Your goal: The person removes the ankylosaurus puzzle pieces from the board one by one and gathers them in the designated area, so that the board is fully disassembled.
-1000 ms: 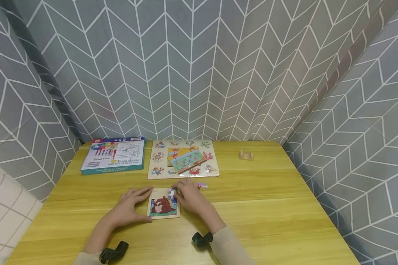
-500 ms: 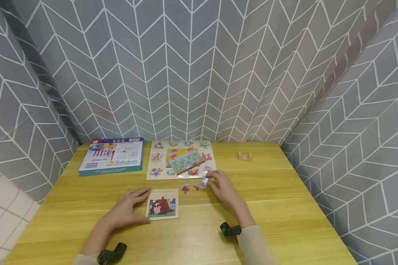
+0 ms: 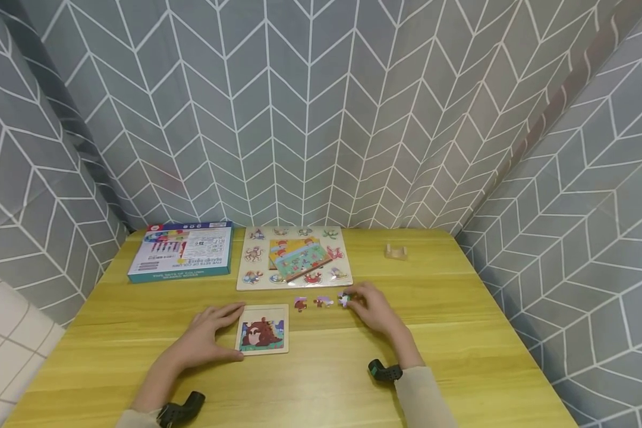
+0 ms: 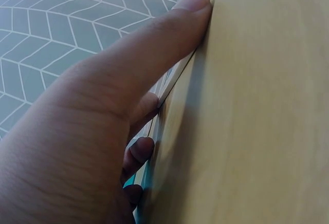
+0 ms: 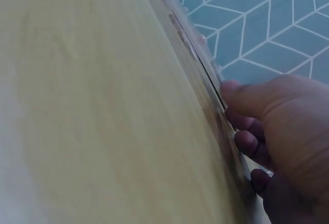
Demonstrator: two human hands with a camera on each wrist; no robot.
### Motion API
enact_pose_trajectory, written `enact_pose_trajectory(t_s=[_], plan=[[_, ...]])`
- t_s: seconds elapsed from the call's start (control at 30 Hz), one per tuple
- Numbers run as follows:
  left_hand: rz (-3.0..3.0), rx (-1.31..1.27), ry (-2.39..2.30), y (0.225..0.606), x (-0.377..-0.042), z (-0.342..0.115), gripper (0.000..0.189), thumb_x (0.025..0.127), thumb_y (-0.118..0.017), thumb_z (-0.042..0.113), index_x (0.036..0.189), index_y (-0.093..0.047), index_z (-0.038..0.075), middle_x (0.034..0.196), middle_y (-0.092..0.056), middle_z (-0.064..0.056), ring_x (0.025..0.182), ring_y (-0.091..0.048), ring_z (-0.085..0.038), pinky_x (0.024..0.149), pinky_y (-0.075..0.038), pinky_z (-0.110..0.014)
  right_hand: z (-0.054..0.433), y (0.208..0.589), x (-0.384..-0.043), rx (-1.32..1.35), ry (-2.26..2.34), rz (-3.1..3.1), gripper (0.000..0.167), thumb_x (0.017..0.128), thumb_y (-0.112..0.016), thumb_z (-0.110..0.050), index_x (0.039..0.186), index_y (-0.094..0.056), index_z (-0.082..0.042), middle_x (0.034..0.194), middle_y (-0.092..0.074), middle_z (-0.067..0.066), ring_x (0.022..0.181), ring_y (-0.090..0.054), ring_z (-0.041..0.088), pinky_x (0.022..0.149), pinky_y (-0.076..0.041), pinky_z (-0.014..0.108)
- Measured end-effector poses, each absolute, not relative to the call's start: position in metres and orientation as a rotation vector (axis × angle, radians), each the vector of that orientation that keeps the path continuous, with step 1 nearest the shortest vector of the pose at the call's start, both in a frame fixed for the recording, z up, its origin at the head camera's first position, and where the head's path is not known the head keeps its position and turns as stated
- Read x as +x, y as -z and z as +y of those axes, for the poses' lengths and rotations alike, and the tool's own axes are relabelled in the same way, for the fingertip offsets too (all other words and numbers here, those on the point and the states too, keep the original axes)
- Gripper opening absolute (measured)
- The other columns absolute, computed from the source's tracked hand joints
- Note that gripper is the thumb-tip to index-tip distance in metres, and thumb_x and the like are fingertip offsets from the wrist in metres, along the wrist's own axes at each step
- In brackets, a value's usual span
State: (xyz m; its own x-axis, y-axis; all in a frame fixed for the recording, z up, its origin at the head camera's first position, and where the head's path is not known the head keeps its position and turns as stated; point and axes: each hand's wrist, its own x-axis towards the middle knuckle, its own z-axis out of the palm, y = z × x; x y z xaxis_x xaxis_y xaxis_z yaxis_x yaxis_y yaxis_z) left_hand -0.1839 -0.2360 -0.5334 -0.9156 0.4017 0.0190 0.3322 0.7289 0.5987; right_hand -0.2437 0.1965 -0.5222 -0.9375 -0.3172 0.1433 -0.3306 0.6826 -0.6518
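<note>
A small square wooden jigsaw tray (image 3: 262, 308) lies on the table with a partly filled brown animal picture. My left hand (image 3: 203, 339) rests at its left side, index finger at the upper corner and thumb at the lower one, the fingers fairly straight. To the right, my right hand (image 3: 374, 309) pinches a purple and white jigsaw piece (image 3: 344, 299) at the table surface. Two more pieces lie in a row left of it: a brown one (image 3: 300, 304) and a brown and purple one (image 3: 323, 302). The right wrist view shows bent fingers (image 5: 247, 142); the piece is not clear there.
Behind the pieces lies a sea-animal board (image 3: 251, 267) with a green picture puzzle (image 3: 303, 262) and a yellow one on top. A boxed set (image 3: 182, 252) stands at back left. A small wooden holder (image 3: 396, 252) is at back right. Patterned curtains enclose the table (image 3: 321, 380).
My right hand has moved from the tray's upper right corner to the right, carrying the jigsaw piece out to the row of loose pieces. My left hand has stayed at the tray.
</note>
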Motion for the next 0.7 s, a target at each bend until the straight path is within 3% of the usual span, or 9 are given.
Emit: enact_pose_trajectory(t_s=[0.33,0.7], plan=[[2.838,0.602,-0.91,0.5316,-0.1834,-0.2342,0.11,0.072,-0.088,0.07,0.161,-0.049,0.016,0.168,-0.043,-0.006,0.138,-0.043,-0.038,0.113,-0.029,-0.071,0.1993,0.5315,-0.2456,0.595,-1.124,-2.855,0.026,0.101,-0.073,-0.01,0.126,-0.075,-0.008,0.124,-0.068,0.008,0.114,-0.063,0.027,0.097,-0.054,0.047],[2.824,0.594,-0.933,0.5318,-0.1835,-0.2342,0.11,0.072,-0.089,0.067,0.161,-0.05,0.016,0.168,-0.043,-0.007,0.138,-0.043,-0.037,0.115,-0.025,-0.071,0.1988,0.5329,-0.2466,0.633,-1.137,-2.838,0.025,0.102,-0.071,-0.01,0.127,-0.076,-0.01,0.126,-0.067,0.008,0.117,-0.062,0.03,0.099,-0.053,0.051]])
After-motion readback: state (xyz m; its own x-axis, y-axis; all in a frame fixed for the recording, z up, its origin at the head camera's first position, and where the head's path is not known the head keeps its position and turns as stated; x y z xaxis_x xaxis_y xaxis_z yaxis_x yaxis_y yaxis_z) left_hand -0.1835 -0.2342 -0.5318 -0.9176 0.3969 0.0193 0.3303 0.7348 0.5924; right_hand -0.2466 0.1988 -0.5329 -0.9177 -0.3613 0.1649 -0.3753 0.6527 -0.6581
